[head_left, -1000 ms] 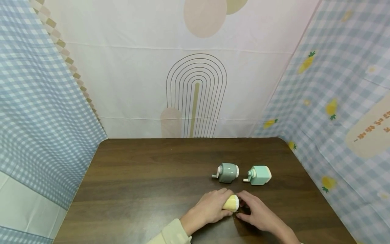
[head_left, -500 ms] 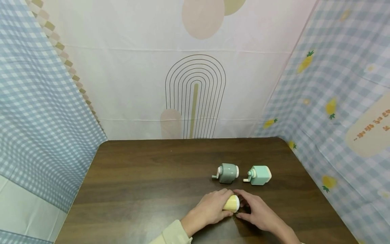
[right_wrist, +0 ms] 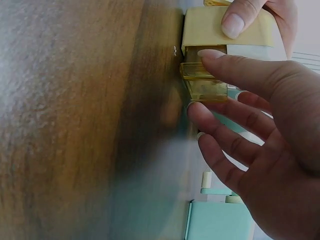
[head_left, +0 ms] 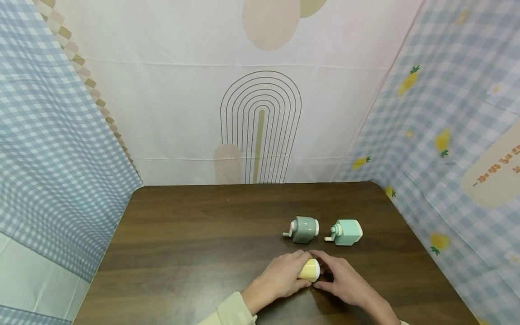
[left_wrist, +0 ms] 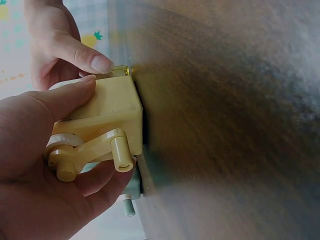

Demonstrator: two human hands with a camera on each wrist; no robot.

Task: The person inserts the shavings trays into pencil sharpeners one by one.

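A pale yellow crank pencil sharpener (head_left: 307, 271) lies low over the table, its white end toward the right. My left hand (head_left: 282, 274) grips its body, thumb on one face and fingers around the opposite side. The crank handle (left_wrist: 95, 150) points back toward the left wrist. From the other end a clear yellow shavings drawer (right_wrist: 206, 91) sticks partly out of the body. My right hand (head_left: 345, 280) holds this drawer, with the thumb on one side and a fingertip at the other; the remaining fingers are spread loosely.
Behind the hands, a grey-green crank sharpener (head_left: 304, 230) and a mint one (head_left: 348, 232) lie side by side on the dark wooden table (head_left: 195, 234). A pale cloth (head_left: 183, 113) hangs at the back, with blue checked cloth (head_left: 430, 171) at both sides.
The right hand's index finger has reached slightly farther left around the sharpener's end. My left hand and the two other sharpeners stay in place.
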